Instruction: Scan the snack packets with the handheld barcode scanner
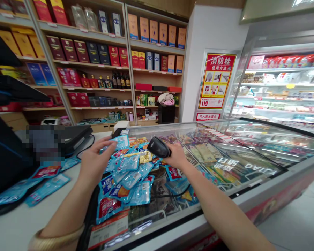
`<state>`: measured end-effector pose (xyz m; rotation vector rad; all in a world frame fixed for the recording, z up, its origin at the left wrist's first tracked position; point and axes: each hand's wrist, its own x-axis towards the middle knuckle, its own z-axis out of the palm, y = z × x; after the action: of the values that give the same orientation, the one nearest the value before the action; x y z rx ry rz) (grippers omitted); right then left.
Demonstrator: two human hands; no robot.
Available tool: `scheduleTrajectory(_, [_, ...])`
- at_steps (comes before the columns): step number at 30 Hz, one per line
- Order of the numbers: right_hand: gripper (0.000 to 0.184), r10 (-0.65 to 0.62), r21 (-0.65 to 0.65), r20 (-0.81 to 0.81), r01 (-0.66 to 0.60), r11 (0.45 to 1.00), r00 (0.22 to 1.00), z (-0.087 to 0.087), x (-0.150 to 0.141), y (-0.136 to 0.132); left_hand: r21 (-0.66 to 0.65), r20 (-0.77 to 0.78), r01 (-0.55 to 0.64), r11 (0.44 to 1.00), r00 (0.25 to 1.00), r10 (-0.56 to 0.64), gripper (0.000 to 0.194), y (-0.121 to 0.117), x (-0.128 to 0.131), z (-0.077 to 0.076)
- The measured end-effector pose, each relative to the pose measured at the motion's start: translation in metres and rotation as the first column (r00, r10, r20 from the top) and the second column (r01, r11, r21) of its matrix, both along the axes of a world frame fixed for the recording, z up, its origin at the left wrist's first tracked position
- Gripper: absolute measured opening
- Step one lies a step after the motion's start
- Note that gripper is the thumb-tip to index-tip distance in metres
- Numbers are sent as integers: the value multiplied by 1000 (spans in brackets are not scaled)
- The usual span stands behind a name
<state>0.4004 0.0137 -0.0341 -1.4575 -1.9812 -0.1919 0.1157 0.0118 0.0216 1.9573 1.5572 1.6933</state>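
Note:
Over the freezer's glass lid, my right hand (176, 155) is closed around the handle of a black barcode scanner (159, 147), whose head points left. My left hand (99, 151) is at the left edge of a heap of blue snack packets (128, 170). Its thumb and fingers close at the edge of one blue packet (122, 141) at the back of the heap; the grip is partly hidden. Gold and red patches show among the heaped packets. A red-and-blue packet (173, 173) lies below my right hand, near the scanner's dark cable (172, 196).
More blue packets (48, 188) lie on the white counter (65, 209) at left, beside a dark monitor stand (7, 157). Under the freezer's glass (157, 205) are packaged goods. Shelves (94, 62) of boxes and bottles stand behind; a lit refrigerated display (285, 83) is at right.

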Motion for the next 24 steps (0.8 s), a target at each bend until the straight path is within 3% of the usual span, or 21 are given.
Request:
scheduleTrajectory(3, [22, 4, 4, 11, -4, 1000, 1000, 1, 0, -1, 20, -80, -40, 999, 996, 41, 32, 8, 10, -16])
scheduleTrajectory(8, [21, 82, -17, 38, -81, 997, 996, 5, -5, -7, 110, -216, 11, 994, 976, 13, 56, 10, 9, -41])
scheduleTrajectory(12, [16, 153, -32, 84, -151, 988, 985, 7, -11, -13, 100, -256, 61, 993, 966, -33, 69, 7, 11, -44])
scheduleTrajectory(24, [12, 159, -47, 119, -154, 987, 980, 6, -15, -15, 78, -272, 121, 990, 958, -96, 73, 4, 13, -45])
